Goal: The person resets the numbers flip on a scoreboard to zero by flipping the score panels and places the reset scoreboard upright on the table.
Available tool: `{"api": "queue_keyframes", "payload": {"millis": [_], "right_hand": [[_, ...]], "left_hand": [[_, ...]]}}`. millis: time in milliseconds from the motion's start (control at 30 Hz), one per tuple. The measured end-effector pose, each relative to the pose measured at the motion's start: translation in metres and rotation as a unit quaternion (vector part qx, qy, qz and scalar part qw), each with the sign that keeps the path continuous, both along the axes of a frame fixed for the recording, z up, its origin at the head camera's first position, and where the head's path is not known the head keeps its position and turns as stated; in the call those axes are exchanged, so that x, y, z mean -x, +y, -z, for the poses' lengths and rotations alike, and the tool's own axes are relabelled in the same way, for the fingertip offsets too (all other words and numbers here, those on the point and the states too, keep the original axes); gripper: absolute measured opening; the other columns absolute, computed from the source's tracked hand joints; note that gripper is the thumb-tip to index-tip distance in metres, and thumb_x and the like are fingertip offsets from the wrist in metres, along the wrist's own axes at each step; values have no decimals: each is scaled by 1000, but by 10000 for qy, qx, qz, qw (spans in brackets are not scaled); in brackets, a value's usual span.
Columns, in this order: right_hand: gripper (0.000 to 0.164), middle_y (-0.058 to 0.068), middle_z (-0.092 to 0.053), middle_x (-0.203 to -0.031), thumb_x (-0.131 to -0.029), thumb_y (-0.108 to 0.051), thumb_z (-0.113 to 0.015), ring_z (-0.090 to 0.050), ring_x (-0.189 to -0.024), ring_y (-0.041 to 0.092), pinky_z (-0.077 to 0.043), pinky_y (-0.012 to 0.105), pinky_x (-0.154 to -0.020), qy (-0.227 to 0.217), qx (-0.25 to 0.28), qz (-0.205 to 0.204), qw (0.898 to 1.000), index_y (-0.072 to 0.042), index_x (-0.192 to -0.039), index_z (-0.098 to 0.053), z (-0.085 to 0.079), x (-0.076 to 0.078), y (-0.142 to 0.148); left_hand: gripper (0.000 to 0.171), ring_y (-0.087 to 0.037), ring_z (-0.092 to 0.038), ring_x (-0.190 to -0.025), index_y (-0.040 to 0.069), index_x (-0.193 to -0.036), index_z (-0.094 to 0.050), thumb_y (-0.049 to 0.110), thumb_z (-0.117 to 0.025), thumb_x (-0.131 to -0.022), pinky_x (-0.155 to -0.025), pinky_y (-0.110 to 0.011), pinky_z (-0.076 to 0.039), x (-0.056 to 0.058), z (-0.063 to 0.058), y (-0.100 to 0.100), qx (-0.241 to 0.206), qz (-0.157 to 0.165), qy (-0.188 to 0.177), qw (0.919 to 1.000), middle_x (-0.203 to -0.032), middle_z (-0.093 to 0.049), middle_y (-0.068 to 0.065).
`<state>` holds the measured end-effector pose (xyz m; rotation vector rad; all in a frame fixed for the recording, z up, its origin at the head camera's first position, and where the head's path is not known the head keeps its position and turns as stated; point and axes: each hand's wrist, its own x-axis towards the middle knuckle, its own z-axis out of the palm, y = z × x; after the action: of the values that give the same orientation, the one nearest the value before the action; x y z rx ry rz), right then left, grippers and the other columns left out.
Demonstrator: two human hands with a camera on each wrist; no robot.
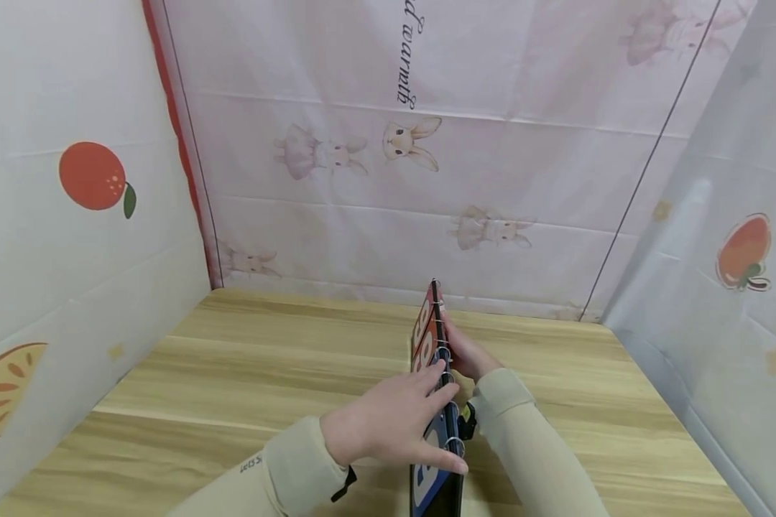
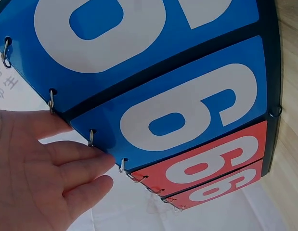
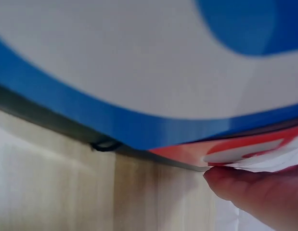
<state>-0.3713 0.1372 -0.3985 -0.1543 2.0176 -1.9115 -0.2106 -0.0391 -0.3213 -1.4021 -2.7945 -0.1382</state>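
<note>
A flip scoreboard (image 1: 453,499) stands on edge on the table, seen nearly edge-on in the head view. Metal rings (image 2: 51,101) bind its blue cards (image 2: 226,72) and red cards (image 2: 201,171), which bear large white digits. My left hand (image 1: 388,416) has its fingers spread and nearly straight, fingertips right at the ringed edge of the blue cards. On the far right side, my right hand (image 1: 468,353) grips by the red section, most of its fingers hidden by the board. The right wrist view shows a fingertip (image 3: 226,180) at the red cards' lower edge.
The wood-grain table (image 1: 284,337) extends to both sides of the board. Printed cloth walls enclose it: a pink rabbit sheet (image 1: 246,151) at the back, fruit-patterned sheets on the left (image 1: 26,237) and right (image 1: 705,287). Both wrists wear a black strap.
</note>
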Motion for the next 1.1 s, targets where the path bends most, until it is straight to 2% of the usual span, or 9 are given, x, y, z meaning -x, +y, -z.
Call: {"api": "queue_keyframes", "payload": {"millis": [100, 233, 433, 567, 667, 800, 867, 967, 1100], "right_hand": [[69, 20, -56, -106, -98, -54, -21, -56, -84, 21, -49, 26, -64, 47, -113, 329, 9994, 4, -130, -41, -1, 1, 0], [61, 21, -53, -119, -97, -47, -39, -56, -91, 20, -52, 25, -72, 110, 40, 1203, 9927, 0, -134, -32, -4, 3, 3], [61, 15, -44, -126, -91, -15, -59, -57, -92, 15, -53, 17, -75, 463, 1010, 2440, 9634, -4, -139, -24, -20, 7, 11], [55, 13, -46, -123, -89, -7, -61, -58, -93, 12, -52, 12, -72, 738, 1489, 2778, 9461, -4, -136, -33, -33, 9, 10], [53, 13, -48, -125, -88, -10, -63, -56, -103, 17, -51, 18, -82, 921, 1542, 2830, 9422, -4, -135, -39, -42, 8, 8], [59, 17, -48, -128, -87, -12, -64, -51, -113, 26, -47, 36, -94, 1686, 585, 2274, 9573, -9, -140, -36, -50, 6, 2], [66, 21, -47, -130, -88, -12, -63, -50, -115, 30, -46, 43, -95, 2331, -323, 1875, 9536, -12, -144, -30, -51, 5, -1], [77, 25, -46, -131, -88, -11, -63, -52, -110, 33, -49, 48, -89, 3174, -1506, 1592, 9226, -17, -148, -16, -53, 3, -6], [88, 17, -61, -118, -87, -12, -64, -57, -103, 31, -50, 50, -86, 3700, -2405, 1391, 8865, -16, -149, 0, -56, 3, -11]], "left_hand": [[94, -28, -21, -136, 11, -144, -29, 78, -32, -79, -106, -46, -33, 1, 1, 0, 11, -8, 32, 10000, -151, -19, -20], [95, -28, -22, -136, 11, -144, -30, 79, -31, -78, -105, -45, -34, 2, 2, 1, 53, -12, 10, 10000, -151, -19, -19], [96, -29, -25, -135, 12, -143, -32, 81, -30, -77, -104, -45, -37, 4, 2, 4, 63, -39, -42, 10000, -151, -20, -19], [97, -29, -28, -133, 12, -142, -34, 81, -30, -76, -102, -45, -38, 5, 0, 5, 64, -50, -9, 10000, -150, -22, -19], [95, -29, -29, -133, 12, -142, -34, 81, -31, -76, -102, -45, -39, 4, -1, 5, 81, -46, -52, 9999, -150, -23, -18], [94, -29, -29, -133, 12, -143, -34, 80, -32, -77, -102, -45, -39, 3, -2, 4, 96, -15, -55, 9999, -150, -22, -19], [94, -29, -29, -132, 12, -143, -34, 79, -33, -78, -102, -45, -40, 3, -2, 4, 89, -5, -23, 10000, -150, -22, -20], [94, -29, -30, -132, 11, -143, -33, 79, -33, -78, -102, -44, -40, 3, -3, 4, 104, 9, 20, 9999, -150, -22, -21], [94, -29, -30, -132, 11, -143, -33, 79, -32, -78, -102, -44, -39, 3, -4, 3, 156, 6, 29, 9999, -150, -21, -21]]}}
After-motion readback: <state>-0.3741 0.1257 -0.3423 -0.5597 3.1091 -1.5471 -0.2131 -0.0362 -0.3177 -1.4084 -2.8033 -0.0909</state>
